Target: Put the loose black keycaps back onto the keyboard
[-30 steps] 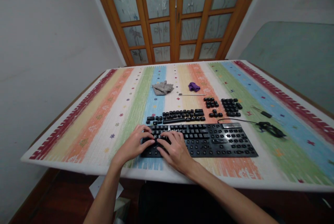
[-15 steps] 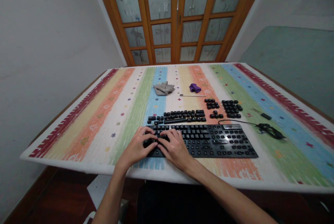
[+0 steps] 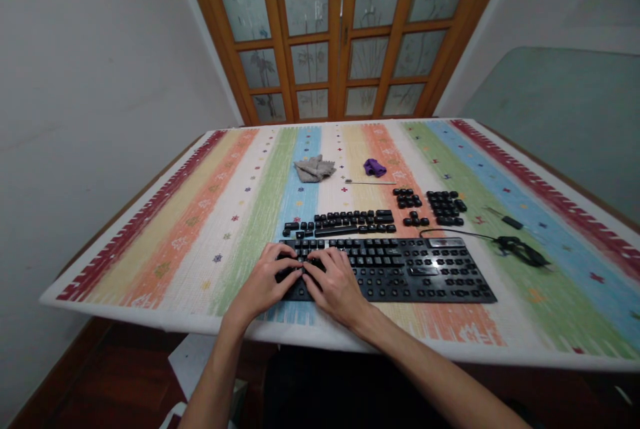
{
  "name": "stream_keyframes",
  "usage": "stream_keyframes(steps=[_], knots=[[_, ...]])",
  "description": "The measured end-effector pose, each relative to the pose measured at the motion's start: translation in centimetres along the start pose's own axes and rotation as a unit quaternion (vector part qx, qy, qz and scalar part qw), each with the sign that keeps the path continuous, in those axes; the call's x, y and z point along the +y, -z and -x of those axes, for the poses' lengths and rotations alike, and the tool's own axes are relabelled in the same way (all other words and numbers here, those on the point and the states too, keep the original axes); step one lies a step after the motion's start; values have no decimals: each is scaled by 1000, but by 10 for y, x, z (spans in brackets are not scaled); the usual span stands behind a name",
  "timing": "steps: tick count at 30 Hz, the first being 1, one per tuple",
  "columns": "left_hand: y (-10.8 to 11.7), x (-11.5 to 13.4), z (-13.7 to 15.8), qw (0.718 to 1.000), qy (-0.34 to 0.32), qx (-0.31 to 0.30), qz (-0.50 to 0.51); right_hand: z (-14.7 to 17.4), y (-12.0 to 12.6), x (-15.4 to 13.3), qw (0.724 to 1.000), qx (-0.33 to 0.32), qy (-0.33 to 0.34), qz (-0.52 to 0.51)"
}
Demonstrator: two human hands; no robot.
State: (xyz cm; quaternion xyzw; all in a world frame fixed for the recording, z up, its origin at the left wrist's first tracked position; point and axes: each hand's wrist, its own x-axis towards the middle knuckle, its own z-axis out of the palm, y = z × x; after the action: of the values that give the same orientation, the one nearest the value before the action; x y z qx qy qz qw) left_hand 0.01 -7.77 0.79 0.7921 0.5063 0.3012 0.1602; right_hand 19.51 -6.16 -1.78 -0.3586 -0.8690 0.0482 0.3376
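A black keyboard [image 3: 425,282] lies flat near the table's front edge, with keycaps on its upper left rows and bare switch mounts on the right and along the bottom. Over its left end, my left hand [image 3: 267,276] curls its fingers down, thumb and index tips close together. My right hand [image 3: 333,279] meets it there, its thumb and fingertips drawn in to the same spot. Whatever sits between the fingertips is too small or hidden to make out. Loose black keycaps [image 3: 353,221] stand in rows just behind the keyboard.
More keycaps [image 3: 445,208] are grouped at the back right. A grey cloth [image 3: 315,169], a purple cloth [image 3: 375,167] and a thin stick-like brush [image 3: 370,182] lie farther back. A coiled cable [image 3: 523,251] and a small dark tool [image 3: 513,222] rest at right. Striped cloth [image 3: 150,249] covers the table.
Both hands stay at the same spot on the keyboard, with only slight finger movement. The whole view has shifted slightly.
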Motion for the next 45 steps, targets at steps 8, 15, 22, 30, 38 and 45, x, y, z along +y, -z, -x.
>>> stream_keyframes(steps=[8,15,22,30,38,45], knots=[[-2,-2,2,1000,-15,-3,-20,2,0,0,1000,15,11,-9],[-2,1,-2,998,-30,-16,-45,0,-4,-4,996,-14,65,63],[-5,5,-5,997,-35,-36,-55,-3,-5,-7,989,-39,106,96],[12,8,-17,999,-16,7,-30,0,3,-9,999,-13,37,35],[27,-37,-61,991,80,60,-84,5,9,-1,1000,22,4,-19],[10,-45,-97,995,38,-19,-87,7,9,2,999,24,1,-26]])
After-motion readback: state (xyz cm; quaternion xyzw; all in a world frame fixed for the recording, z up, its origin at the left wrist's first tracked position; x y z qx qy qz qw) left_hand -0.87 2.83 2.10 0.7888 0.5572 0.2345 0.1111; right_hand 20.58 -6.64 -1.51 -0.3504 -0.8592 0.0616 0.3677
